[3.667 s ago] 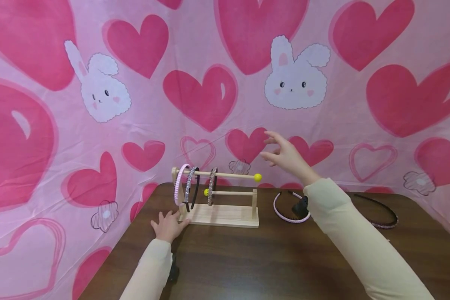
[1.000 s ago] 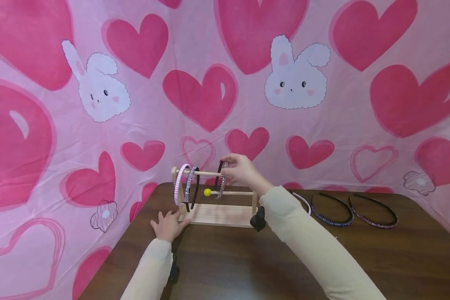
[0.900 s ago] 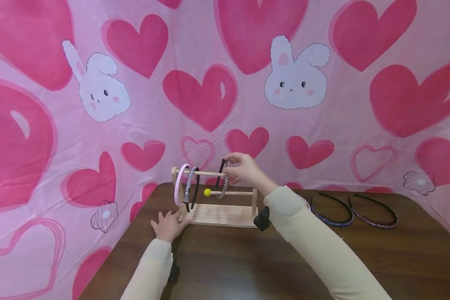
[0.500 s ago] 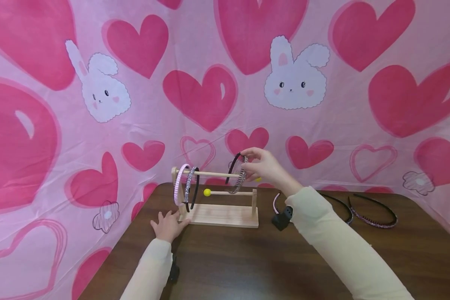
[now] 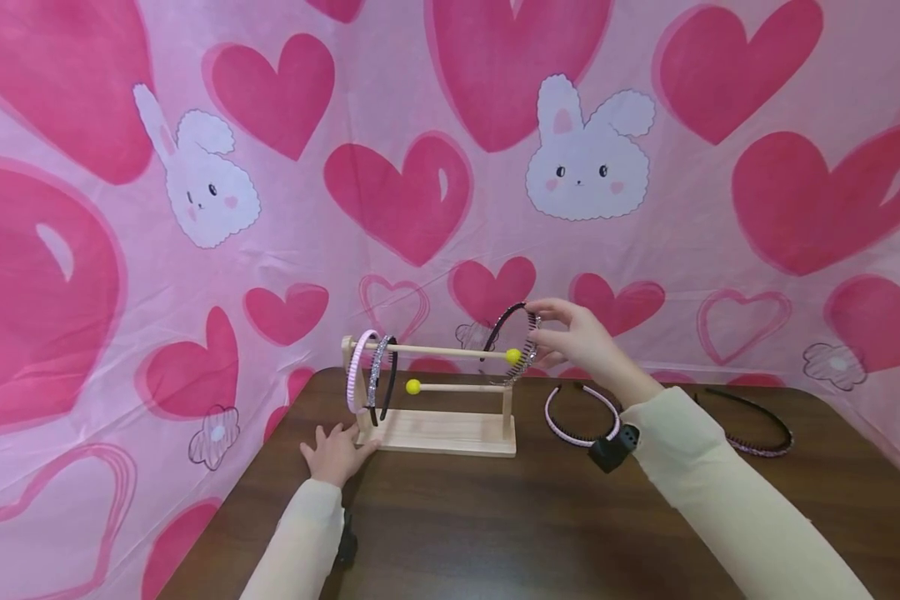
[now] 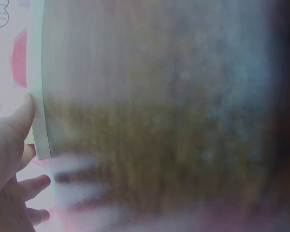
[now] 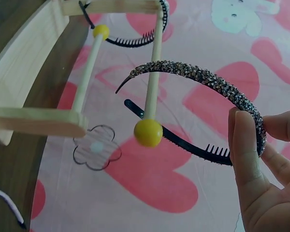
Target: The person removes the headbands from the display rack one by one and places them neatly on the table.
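Note:
My right hand pinches a sparkly black toothed headband between thumb and fingers. Its two arms straddle the upper rod of a wooden headband stand, close to the yellow ball at the rod's end. Two more headbands hang at the rod's left end: a pink ribbed one and a silver glitter one. My left hand lies on the table with fingers spread, touching the left end of the stand's base; in the left wrist view its thumb meets the base edge.
On the brown table, right of the stand, lie a pink-and-black headband and a dark sparkly one, the latter partly behind my right sleeve. The lower rod ends in another yellow ball. A heart-patterned cloth hangs behind.
Earlier the sparkly headband hung on the upper rod while my right hand was raised without anything. That hand has since gripped it and moved it rightward to the ball end. The left hand stays put.

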{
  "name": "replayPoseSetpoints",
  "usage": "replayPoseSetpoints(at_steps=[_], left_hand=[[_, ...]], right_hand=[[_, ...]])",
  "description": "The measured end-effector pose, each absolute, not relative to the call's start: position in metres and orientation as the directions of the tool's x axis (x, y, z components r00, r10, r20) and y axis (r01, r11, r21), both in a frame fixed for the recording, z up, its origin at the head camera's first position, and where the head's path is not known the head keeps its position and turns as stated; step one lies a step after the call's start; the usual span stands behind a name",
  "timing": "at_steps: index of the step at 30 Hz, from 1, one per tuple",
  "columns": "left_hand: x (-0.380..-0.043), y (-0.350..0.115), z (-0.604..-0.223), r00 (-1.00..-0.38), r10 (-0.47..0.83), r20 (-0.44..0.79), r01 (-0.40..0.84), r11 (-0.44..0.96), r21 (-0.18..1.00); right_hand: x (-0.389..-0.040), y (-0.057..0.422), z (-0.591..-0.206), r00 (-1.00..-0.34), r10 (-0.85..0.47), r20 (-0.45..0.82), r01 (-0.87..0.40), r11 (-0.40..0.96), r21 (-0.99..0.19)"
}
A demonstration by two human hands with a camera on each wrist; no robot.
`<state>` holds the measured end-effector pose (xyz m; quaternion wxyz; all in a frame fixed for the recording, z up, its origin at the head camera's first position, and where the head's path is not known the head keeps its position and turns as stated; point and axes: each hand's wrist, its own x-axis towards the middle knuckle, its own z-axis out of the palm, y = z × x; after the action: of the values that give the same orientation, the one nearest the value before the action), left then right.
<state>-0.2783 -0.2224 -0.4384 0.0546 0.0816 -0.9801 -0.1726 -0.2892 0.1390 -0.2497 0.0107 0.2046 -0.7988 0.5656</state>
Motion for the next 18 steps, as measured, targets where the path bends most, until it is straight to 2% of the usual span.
replayPoseSetpoints(at_steps=[12,18], left_hand=[[-0.276,-0.221,-0.435,-0.983,-0.171,0.072,-0.134,0.922,0.362],[-0.274,-0.220,-0.433,-0.982,-0.173,0.072,-0.136,0.922,0.364]], right_hand=[[-0.275,0.180,-0.262,-0.927,-0.279,0.249,-0.327,0.280,-0.903],[-0.266,0.198,-0.281,-0.924,-0.298,0.242,-0.325,0.271,-0.906]])
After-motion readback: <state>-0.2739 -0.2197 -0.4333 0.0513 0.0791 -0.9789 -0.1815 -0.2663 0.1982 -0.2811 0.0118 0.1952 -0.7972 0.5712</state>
